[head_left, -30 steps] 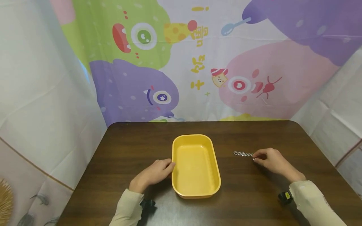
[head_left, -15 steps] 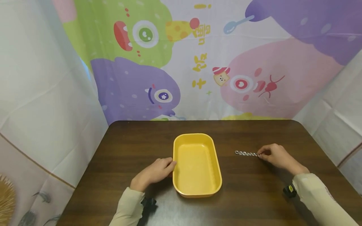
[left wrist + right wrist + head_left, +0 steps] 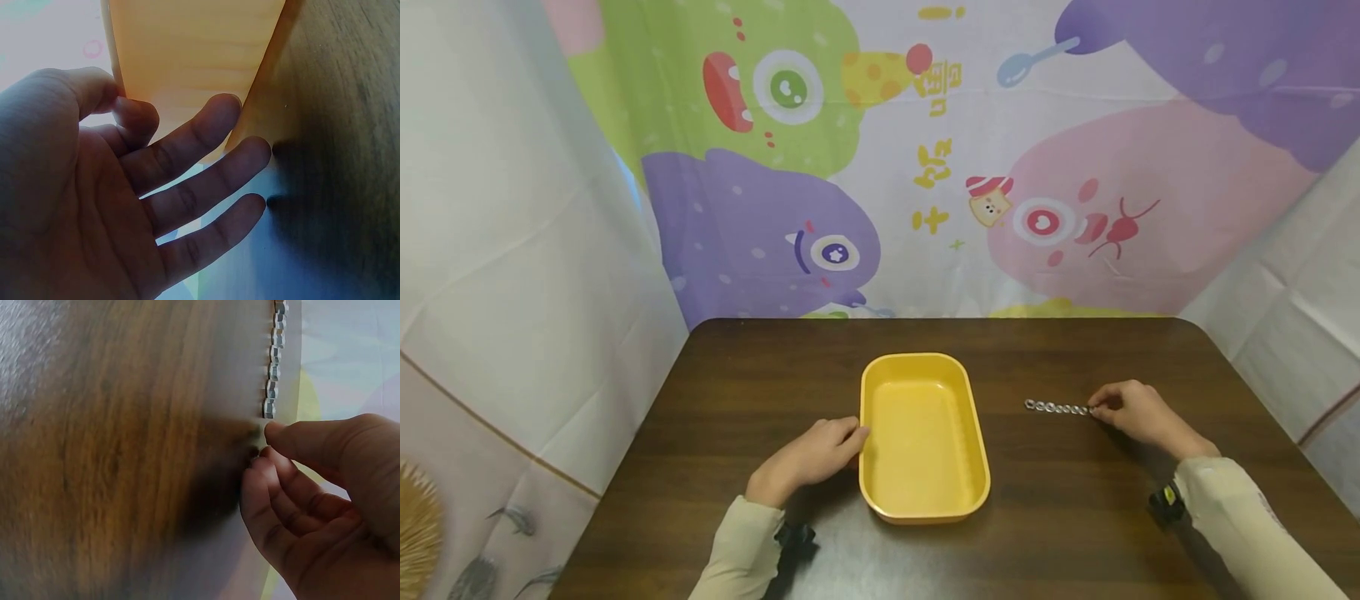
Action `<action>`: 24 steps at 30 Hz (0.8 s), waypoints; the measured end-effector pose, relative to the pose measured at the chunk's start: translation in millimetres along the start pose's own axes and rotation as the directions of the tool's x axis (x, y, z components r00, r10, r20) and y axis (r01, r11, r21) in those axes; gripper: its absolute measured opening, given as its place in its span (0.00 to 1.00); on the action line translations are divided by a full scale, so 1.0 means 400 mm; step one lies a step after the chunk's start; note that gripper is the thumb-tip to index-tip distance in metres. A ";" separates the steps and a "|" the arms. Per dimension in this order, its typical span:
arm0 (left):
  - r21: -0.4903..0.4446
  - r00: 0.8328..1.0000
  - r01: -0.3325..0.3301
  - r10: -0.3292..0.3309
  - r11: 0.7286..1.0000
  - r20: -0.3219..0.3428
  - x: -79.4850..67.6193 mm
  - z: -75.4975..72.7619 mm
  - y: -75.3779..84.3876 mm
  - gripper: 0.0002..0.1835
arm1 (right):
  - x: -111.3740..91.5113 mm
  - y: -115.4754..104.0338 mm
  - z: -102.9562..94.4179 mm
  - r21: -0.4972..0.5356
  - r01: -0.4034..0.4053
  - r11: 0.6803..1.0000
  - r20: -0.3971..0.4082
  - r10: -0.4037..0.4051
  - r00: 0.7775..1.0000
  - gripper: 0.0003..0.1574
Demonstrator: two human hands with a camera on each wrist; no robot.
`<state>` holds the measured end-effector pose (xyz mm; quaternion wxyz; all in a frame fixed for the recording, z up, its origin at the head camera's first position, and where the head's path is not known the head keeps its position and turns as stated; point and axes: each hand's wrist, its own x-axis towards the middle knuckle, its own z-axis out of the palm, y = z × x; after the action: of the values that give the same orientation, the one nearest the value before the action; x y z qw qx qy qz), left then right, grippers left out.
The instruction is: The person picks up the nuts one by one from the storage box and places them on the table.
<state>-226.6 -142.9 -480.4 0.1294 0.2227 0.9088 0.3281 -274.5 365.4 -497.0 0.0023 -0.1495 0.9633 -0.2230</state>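
A yellow rectangular tub [image 3: 925,508] stands mid-table, its inside bare. My left hand [image 3: 812,454] holds its left rim, with the thumb over the edge; in the left wrist view the other fingers [image 3: 219,169] spread below the tub's outer wall. To the right of the tub, several small silver hex nuts [image 3: 1058,408] lie in a straight row, seen edge-on as a line of nuts [image 3: 273,372] in the right wrist view. My right hand [image 3: 1138,414] pinches a nut at the row's right end between thumb and index finger; the fingertips mostly hide it.
Everything rests on a dark wooden table [image 3: 760,367]. A cartoon-printed curtain [image 3: 925,275] hangs right behind its far edge, and pale cloth walls [image 3: 535,250] close in the left and right sides.
My right hand has moved slightly right and back, bringing a nut from just in front of the row to its right end. The left hand stays on the tub's rim.
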 end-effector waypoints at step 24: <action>-0.021 1.000 -0.005 0.005 1.000 0.025 -0.006 -0.006 -0.004 0.19 | -0.017 -0.005 0.019 0.064 -0.075 0.995 0.028 0.073 0.997 0.07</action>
<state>-226.1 -146.3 -479.2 0.1421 0.2277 0.9032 0.3349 -266.9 362.2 -503.5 0.0278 -0.1163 0.9602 -0.2523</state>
